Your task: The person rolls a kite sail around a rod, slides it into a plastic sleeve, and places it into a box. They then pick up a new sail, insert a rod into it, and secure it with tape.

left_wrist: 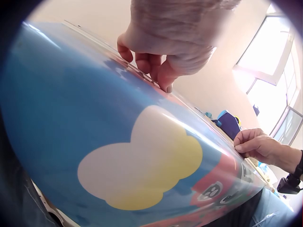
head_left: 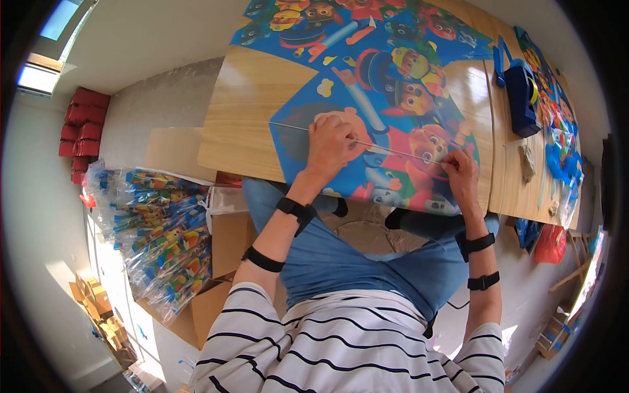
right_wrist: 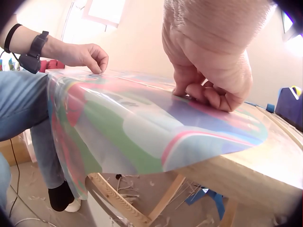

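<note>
A glossy blue plastic sheet printed with cartoon dogs [head_left: 288, 157] lies over the near table edge and hangs down toward the knees. Across it runs a thin pale rod [head_left: 393, 150], from the sheet's left corner to the right side. My left hand [head_left: 332, 144] pinches the rod left of its middle, fingers curled and thumb down at the sheet. Near the rod's right end, my right hand [head_left: 462, 180] pinches it between thumb and fingertips. In the right wrist view, that hand's curled fingers [right_wrist: 208, 97] press close on the sheet, hiding the rod's tip.
More printed film [head_left: 367, 39] covers the table's far part. A dark blue tape dispenser [head_left: 522, 98] stands on the right. Clear-wrapped printed pieces [head_left: 164, 236] fill the floor at left, beside a cardboard box [head_left: 229, 245]. Red stacked packs [head_left: 84, 131] sit against the wall.
</note>
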`<control>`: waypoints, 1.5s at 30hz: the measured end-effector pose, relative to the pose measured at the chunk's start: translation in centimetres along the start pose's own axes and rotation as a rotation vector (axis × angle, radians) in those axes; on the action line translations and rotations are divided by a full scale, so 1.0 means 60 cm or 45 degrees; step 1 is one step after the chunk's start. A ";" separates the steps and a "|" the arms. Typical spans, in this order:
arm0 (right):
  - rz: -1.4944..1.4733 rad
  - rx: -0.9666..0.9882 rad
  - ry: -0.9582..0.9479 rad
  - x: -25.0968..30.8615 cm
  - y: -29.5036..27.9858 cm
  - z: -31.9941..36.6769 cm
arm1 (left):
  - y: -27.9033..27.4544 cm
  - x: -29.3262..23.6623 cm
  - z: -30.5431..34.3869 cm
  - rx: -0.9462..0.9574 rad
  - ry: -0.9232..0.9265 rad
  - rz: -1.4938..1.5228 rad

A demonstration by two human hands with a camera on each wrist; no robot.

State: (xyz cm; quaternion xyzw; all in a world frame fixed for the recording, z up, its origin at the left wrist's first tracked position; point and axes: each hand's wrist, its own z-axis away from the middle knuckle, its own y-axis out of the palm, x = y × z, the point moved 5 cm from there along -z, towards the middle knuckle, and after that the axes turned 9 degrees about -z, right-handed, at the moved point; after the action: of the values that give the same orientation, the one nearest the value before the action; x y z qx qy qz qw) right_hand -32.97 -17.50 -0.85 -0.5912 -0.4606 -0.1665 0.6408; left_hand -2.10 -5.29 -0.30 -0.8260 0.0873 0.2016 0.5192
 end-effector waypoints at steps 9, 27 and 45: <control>-0.076 -0.060 0.042 0.004 -0.010 0.004 | 0.004 0.002 -0.004 0.085 -0.002 0.021; 0.113 -0.263 0.116 -0.018 -0.019 0.016 | 0.000 0.002 -0.011 0.096 0.032 0.065; 0.058 -0.182 0.189 -0.035 -0.014 0.012 | -0.097 0.133 0.033 -0.287 -0.346 -0.093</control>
State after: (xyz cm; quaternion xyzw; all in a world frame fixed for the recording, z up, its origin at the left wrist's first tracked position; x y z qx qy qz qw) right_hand -34.95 -17.74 -2.08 -0.6317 -0.3853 -0.2279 0.6330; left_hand 6.71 -0.38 0.35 -0.8467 -0.0370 0.3008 0.4373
